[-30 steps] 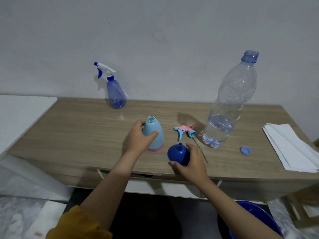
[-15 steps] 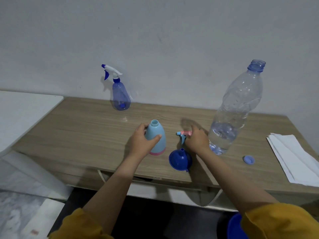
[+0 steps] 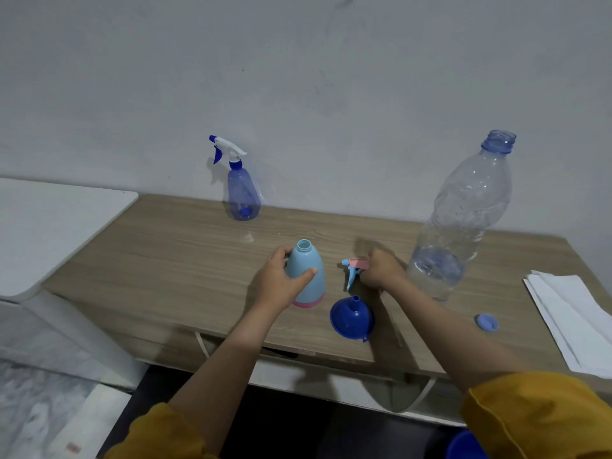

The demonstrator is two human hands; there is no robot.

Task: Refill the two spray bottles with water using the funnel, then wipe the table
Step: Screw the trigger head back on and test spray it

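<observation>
My left hand (image 3: 277,282) grips the light-blue spray bottle (image 3: 308,273), which stands upright on the wooden table (image 3: 172,260) with its neck uncapped. My right hand (image 3: 381,270) is curled round the pink and light-blue trigger head (image 3: 353,268) lying on the table just right of that bottle. The dark-blue funnel (image 3: 352,319) sits mouth down near the front edge, untouched. A translucent blue spray bottle (image 3: 242,193) with a white trigger stands at the back by the wall. The big clear water bottle (image 3: 463,220), uncapped and about a quarter full, stands at the right.
A small blue bottle cap (image 3: 486,323) lies right of the funnel. Folded white paper towels (image 3: 569,313) lie at the table's right end. A white surface (image 3: 49,226) adjoins the table on the left. The rim of a blue bucket (image 3: 463,447) shows below.
My right hand let go of the funnel, left it mouth down on the table and moved back to close on the trigger head. My left hand stayed on the light-blue bottle.
</observation>
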